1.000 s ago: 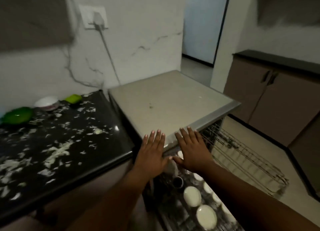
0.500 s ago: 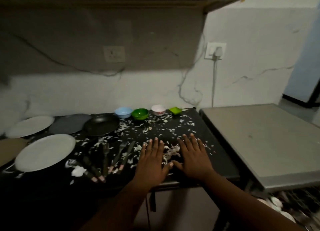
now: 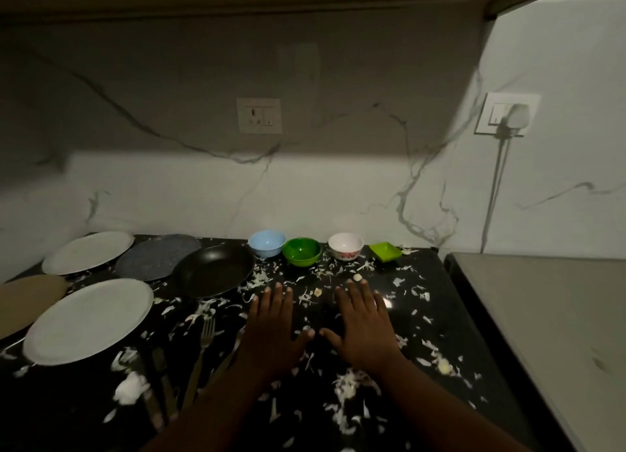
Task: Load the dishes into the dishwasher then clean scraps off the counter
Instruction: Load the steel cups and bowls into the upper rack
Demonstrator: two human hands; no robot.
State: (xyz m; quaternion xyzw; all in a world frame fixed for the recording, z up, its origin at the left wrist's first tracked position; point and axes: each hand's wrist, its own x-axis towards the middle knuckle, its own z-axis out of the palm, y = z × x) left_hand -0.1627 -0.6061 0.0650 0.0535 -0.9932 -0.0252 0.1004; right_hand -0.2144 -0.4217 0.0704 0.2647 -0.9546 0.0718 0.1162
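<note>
Both hands lie flat, palms down, over the dark counter (image 3: 450,316), side by side with thumbs nearly meeting. The left hand (image 3: 271,333) and right hand (image 3: 364,329) have straight, spread fingers and grasp nothing. It looks like a ready pose before the first pick, since every dish is on the counter and none is in hand; whether the palms press the surface or hover just above it cannot be told.

The dishes sit in a loose arc along the far and left side, probably laid out for easy reach. At the far left is a white plate (image 3: 88,252), with a grey plate (image 3: 157,257) to its right and a black pan (image 3: 213,270) partly over that. Nearer, at the left, a larger white plate (image 3: 88,321) overlaps a tan plate (image 3: 28,301). Along the wall stand four small bowls in a row: blue bowl (image 3: 267,242), green bowl (image 3: 301,251), white bowl (image 3: 345,245) and a square green dish (image 3: 385,251). A fork (image 3: 203,343) and other cutlery, too dark to sort, lie just left of the left hand.

White scraps (image 3: 349,384) litter the whole counter, under and around the hands and cutlery, so picking up cutlery may drag them along. The grey dishwasher top (image 3: 542,316) adjoins the counter at the right; its racks are out of view. A plug (image 3: 515,116) with a hanging cord sits on the wall above it, clear of the work.
</note>
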